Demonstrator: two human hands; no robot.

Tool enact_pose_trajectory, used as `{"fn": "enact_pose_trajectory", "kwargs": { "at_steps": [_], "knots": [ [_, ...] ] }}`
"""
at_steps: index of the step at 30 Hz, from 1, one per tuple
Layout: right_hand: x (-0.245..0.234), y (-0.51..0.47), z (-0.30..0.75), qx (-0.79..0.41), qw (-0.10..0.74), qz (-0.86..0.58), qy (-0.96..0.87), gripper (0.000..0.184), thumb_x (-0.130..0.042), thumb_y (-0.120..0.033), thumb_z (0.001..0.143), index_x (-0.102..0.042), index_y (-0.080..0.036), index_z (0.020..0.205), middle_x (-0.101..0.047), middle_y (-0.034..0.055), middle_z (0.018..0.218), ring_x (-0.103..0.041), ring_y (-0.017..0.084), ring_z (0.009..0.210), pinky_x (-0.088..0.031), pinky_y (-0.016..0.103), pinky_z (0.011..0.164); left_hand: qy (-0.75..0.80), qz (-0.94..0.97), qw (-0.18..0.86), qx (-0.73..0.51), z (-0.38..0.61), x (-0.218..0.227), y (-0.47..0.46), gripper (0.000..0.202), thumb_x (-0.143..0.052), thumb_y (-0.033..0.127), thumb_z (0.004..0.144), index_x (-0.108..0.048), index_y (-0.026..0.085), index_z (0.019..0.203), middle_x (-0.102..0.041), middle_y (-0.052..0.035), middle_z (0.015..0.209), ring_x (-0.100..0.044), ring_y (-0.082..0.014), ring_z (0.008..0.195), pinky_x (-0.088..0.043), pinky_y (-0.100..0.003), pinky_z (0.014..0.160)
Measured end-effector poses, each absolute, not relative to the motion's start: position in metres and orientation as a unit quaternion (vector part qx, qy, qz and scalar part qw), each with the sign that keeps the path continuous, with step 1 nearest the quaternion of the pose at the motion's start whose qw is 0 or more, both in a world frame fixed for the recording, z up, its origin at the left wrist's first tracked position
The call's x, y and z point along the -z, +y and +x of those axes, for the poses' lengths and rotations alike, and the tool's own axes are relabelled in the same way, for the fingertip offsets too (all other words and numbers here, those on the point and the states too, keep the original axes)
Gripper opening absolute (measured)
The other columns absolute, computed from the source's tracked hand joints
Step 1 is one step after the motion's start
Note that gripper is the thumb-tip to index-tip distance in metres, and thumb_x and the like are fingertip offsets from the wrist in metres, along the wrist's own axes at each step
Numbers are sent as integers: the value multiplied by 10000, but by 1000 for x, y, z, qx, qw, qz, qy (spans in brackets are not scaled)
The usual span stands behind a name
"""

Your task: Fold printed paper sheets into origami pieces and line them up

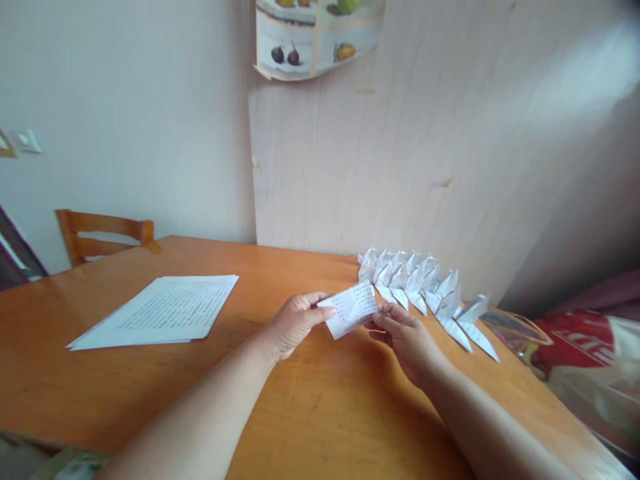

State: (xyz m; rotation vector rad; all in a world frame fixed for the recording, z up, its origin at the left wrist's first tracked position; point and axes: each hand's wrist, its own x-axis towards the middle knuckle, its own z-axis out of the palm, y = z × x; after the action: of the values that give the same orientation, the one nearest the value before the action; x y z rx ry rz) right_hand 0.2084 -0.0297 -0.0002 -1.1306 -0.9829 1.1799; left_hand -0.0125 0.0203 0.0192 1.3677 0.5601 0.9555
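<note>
A small folded piece of printed paper [351, 309] is held up over the wooden table [310, 407] between both my hands. My left hand [295, 322] pinches its left edge with thumb and fingers closed on it. My right hand [406, 337] grips its right lower edge, fingers curled. Just behind the held piece, a row of several folded paper figures [425, 287] made from the same printed paper lies along the table's far right side, running from the wall toward the right edge.
A stack of printed sheets [165, 310] lies on the table's left part. A wooden chair [103, 235] stands behind the far left corner. A pale wood panel [400, 147] leans behind the table. Red and clear bags [585, 363] sit off the right edge.
</note>
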Motion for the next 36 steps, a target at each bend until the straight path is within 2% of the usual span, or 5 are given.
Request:
{"fn": "enact_pose_trajectory", "kwargs": {
  "at_steps": [14,23,27,30,36],
  "knots": [
    [1,-32,206,-548,556,-461,-422,231,-780,-384,768,-687,-203,878,-689,34,831,-609,161,760,-469,300,727,268,560,644,-447,-13,-13,29,355,-660,401,870,-710,151,1117,-721,-128,1140,-648,-275,1058,-467,-409,944],
    [4,-32,207,-569,563,-427,-421,261,-769,-398,793,-666,-186,905,-704,47,899,-655,161,800,-505,312,780,283,574,652,-407,-5,-9,24,412,-721,218,792,-645,146,1190,-678,-131,1252,-624,-270,1136,-458,-378,960],
    [1,-32,206,-566,559,-435,-422,338,-703,-495,828,-660,-171,915,-710,76,878,-672,189,790,-514,343,760,337,564,623,-424,-7,-8,28,386,-657,166,781,-608,150,1163,-697,-116,1191,-650,-223,1007,-477,-287,766],
    [0,-32,206,-521,565,-464,-442,338,-730,-469,798,-647,-180,954,-705,56,842,-655,171,752,-495,322,728,381,565,605,-411,-10,-12,29,334,-608,164,773,-601,153,1107,-706,-108,1125,-637,-178,862,-407,-233,605],
    [10,-26,206,-358,548,-512,-556,373,-693,-409,813,-630,-204,1118,-691,77,1026,-622,204,948,-470,332,788,387,568,604,-404,-11,-14,27,296,-597,174,749,-568,150,1043,-691,-77,973,-572,-127,710,-378,-219,553]
  ]
}}
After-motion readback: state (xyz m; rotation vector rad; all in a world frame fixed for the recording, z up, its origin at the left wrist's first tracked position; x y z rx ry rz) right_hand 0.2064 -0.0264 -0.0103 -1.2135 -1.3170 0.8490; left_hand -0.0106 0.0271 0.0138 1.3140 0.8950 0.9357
